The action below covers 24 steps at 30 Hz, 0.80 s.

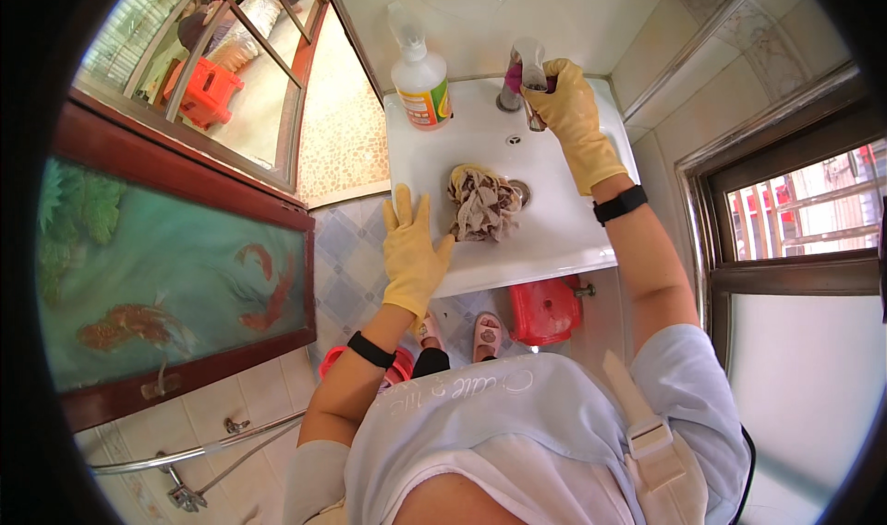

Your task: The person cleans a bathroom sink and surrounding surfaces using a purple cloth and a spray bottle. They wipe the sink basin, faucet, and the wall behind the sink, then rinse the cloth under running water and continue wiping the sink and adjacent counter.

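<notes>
My right hand (568, 109), in a yellow rubber glove, is closed at the chrome faucet (528, 56) at the back of the white sink (573, 234). Its fingers curl around the faucet's right side, and a purple patch shows on the metal. My left hand (413, 253), gloved the same way, rests over the sink's left front edge with fingers spread and nothing in them. Between the hands, a crumpled, brown-stained cloth (482, 202) lies in the basin, partly over the round drain. A white spray bottle (421, 82) with a colourful label stands at the back left corner.
Below the sink sits a red plastic stool or bin (545, 311). A pink-red basin (399, 366) is on the tiled floor by my feet. To the left is a door (176, 285) with a fish picture; to the right, a framed window (804, 206).
</notes>
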{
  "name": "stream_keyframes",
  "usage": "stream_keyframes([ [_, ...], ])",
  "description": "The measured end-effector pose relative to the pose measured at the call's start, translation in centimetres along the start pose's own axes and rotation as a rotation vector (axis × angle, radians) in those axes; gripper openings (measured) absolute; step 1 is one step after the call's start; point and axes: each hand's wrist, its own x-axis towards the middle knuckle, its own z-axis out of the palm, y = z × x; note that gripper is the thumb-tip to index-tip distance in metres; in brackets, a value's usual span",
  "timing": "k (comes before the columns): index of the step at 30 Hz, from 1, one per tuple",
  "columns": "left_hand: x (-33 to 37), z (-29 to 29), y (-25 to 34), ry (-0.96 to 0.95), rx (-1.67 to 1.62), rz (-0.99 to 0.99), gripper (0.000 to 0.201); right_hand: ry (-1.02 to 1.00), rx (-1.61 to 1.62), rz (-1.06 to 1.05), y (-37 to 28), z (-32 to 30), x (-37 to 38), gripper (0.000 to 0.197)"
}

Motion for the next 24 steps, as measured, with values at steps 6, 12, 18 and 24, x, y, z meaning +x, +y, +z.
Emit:
stream_keyframes([
  [6,-0.2,-0.3,-0.2,-0.016,0.006,0.018,0.073,0.141,-0.006,0.013,1.6,0.5,1.3,0.034],
  [12,-0.2,0.2,-0.5,0.004,-0.039,0.031,0.075,0.009,0.679,0.133,9.4,-1.3,5.7,0.026],
  [18,0.0,0.6,-0.9,0.028,-0.056,0.055,0.074,-0.187,0.947,0.401,11.3,2.6,4.0,0.025],
  [24,-0.2,-0.6,-1.6,-0.018,-0.079,0.048,0.074,-0.251,0.425,0.311,7.4,2.9,-4.3,0.032],
])
